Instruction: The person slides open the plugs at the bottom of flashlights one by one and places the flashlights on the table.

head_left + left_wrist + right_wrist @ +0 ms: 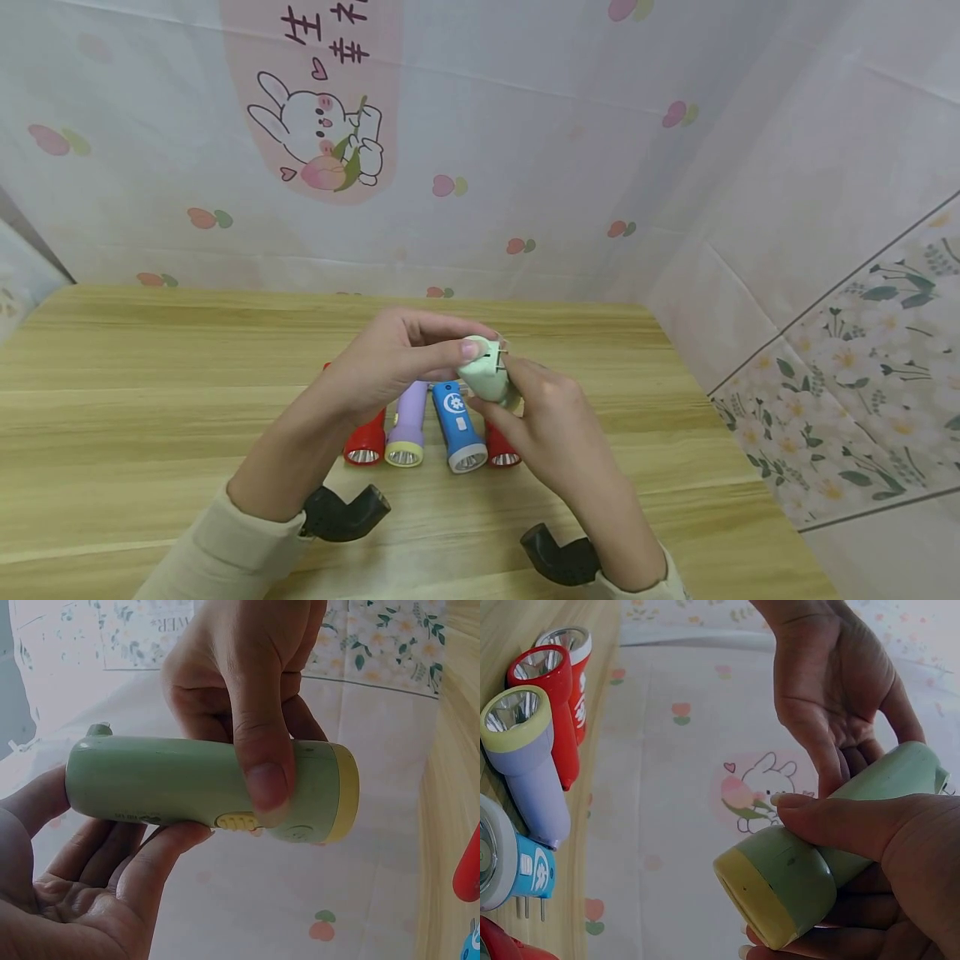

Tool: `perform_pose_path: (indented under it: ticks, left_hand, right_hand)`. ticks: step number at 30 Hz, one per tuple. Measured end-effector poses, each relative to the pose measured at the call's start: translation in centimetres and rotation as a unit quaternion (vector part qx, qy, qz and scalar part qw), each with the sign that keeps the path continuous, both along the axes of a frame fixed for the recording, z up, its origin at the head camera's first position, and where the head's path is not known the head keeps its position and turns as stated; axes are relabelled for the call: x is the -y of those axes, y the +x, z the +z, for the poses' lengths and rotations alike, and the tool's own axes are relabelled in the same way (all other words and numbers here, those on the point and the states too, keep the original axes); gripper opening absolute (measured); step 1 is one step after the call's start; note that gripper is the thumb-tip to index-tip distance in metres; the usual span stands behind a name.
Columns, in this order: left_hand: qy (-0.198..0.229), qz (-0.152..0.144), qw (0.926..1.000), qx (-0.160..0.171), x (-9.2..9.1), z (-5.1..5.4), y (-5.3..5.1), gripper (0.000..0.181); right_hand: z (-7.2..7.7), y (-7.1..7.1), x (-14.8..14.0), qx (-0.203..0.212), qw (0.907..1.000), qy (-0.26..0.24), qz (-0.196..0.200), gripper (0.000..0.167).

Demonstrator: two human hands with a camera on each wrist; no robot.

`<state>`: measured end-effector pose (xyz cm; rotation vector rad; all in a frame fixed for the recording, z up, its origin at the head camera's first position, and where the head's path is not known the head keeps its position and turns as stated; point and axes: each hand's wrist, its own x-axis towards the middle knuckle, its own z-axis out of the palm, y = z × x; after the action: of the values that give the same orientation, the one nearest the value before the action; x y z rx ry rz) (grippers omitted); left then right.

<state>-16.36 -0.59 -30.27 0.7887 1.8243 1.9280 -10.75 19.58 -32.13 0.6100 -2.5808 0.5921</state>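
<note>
A pale green flashlight (486,379) with a yellow head rim is held in the air by both hands. My left hand (382,358) holds its tail end between thumb and fingers, and two metal plug prongs stick out there in the head view. My right hand (551,412) grips the barrel near the head, with the thumb across it in the left wrist view. A yellow slide switch (237,822) shows on the barrel beside the right thumb. The right wrist view shows the yellow rim (756,900) pointing down to the left; its lens is hidden.
Below the hands, a red flashlight (366,442), a lavender one (409,417), a blue one (454,425) and another red one (501,446) lie on the wooden table (187,400). A red flashlight with a white rim (579,675) is farther along. Printed cloth (525,125) hangs behind.
</note>
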Motion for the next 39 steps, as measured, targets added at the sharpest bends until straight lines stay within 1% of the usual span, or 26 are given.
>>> perform_pose_path:
  ticks: [8, 12, 22, 31, 39]
  left_hand:
    - [-0.008, 0.012, 0.9999, -0.006, -0.10, -0.02, 0.15, 0.031]
    - [-0.009, 0.012, 0.9999, -0.006, -0.09, 0.01, 0.18, 0.031]
    - [-0.018, 0.024, 0.9994, -0.019, -0.11, -0.01, 0.35, 0.031]
    - [-0.028, 0.037, 0.9988, -0.017, -0.18, 0.13, 0.54, 0.030]
    - [-0.023, 0.035, 0.9989, -0.019, -0.21, 0.16, 0.68, 0.029]
  right_hand:
    - [0.03, 0.02, 0.08, 0.006, 0.9999, 0.004, -0.011, 0.033]
    - [0.03, 0.02, 0.13, 0.009, 0.9998, 0.005, -0.015, 0.033]
    - [0.02, 0.06, 0.14, 0.001, 0.9998, 0.010, -0.018, 0.034]
    - [0.06, 0.09, 0.20, 0.005, 0.9997, 0.011, -0.022, 0.033]
    - [0.06, 0.12, 0.16, 0.002, 0.9998, 0.006, -0.017, 0.032]
